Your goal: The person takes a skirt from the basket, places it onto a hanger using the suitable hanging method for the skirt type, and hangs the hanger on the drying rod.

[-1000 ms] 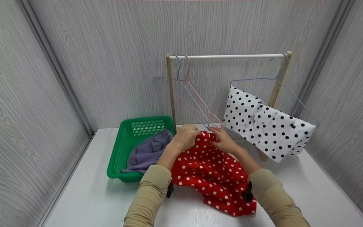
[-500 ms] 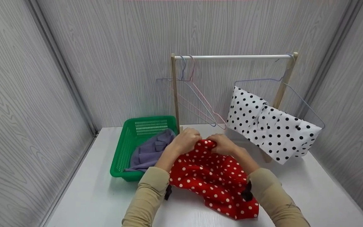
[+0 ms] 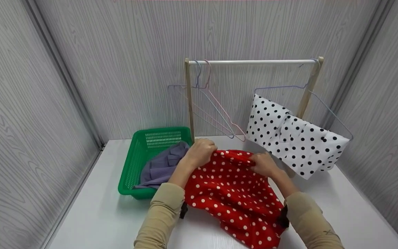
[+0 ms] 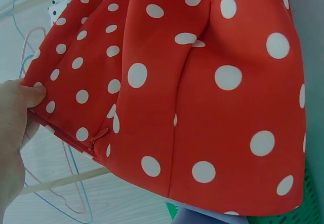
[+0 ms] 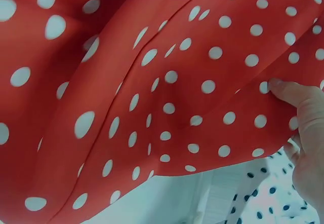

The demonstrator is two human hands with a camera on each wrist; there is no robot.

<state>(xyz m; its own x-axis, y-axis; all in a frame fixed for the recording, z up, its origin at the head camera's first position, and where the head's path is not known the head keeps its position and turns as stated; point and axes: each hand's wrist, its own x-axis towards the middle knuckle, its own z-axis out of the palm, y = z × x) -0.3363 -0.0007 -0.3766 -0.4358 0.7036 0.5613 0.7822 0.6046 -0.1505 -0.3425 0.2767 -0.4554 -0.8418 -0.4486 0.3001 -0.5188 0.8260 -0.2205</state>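
Observation:
A red skirt with white polka dots (image 3: 230,193) is held up by its top edge, its lower part spread over the table toward the front. My left hand (image 3: 201,151) pinches the upper left corner; in the left wrist view the thumb lies on the cloth, near a small red zipper pull (image 4: 96,139). My right hand (image 3: 264,164) pinches the top edge farther right, and in the right wrist view its thumb (image 5: 288,91) presses on the fabric. The top edge stretches between both hands. Fingers behind the cloth are largely hidden.
A green basket (image 3: 126,173) with purple-grey cloth (image 3: 164,166) stands left. Behind is a rack with a white rail (image 3: 254,62). Blue and pink wire hangers (image 3: 227,119) hang at its left end; a white black-dotted garment (image 3: 295,138) hangs from a purple hanger (image 3: 282,87) at right.
My right hand has moved right and slightly down, away from the left hand. The skirt's gathered top edge has spread wider between them. My left hand has barely moved.

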